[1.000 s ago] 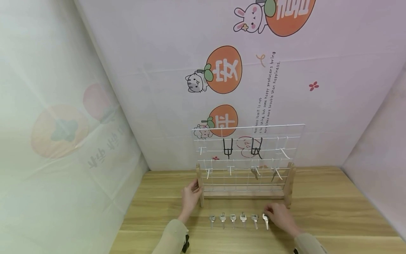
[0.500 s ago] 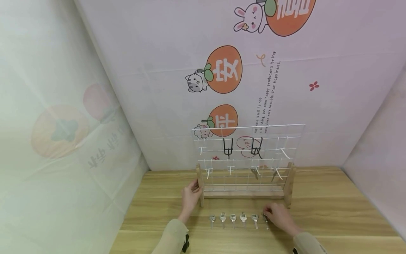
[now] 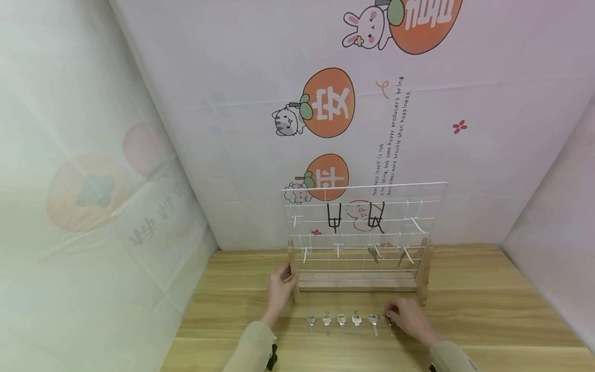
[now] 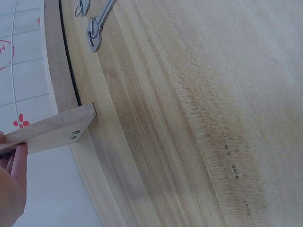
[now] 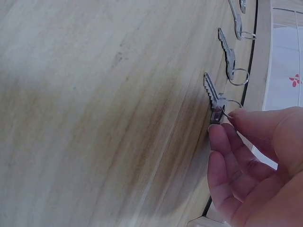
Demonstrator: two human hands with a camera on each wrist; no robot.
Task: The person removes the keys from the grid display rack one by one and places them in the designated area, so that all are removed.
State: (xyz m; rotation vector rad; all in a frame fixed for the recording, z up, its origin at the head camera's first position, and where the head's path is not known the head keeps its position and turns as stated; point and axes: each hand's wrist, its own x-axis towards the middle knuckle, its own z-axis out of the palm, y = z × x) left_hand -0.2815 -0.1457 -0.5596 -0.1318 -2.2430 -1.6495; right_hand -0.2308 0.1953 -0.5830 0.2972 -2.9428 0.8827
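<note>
My left hand (image 3: 279,289) grips the left wooden post (image 3: 292,268) of a white wire rack (image 3: 353,268). In the left wrist view, its fingers (image 4: 19,165) lie along the light wooden post (image 4: 52,130). At the right end of a row of silver keys, my right hand (image 3: 411,315) pinches a key (image 3: 389,320) by its ring between thumb and fingertips. The right wrist view shows this key (image 5: 216,115) tilted at the fingertips, partly covered by them; it overlaps a toothed blade, and I cannot tell whether that belongs to it. The neighbouring key (image 3: 374,323) lies flat.
White hooks (image 3: 406,254) and black hooks (image 3: 334,219) stick out from the rack. Two keys (image 3: 373,253) hang on lower hooks at its right. The rack stands on a wood-grain table (image 3: 232,310), with printed white cloth (image 3: 251,155) behind and at the sides.
The rightmost key has tipped in my right fingers and looks darker and narrower than a second ago. My left hand holds its place on the post.
</note>
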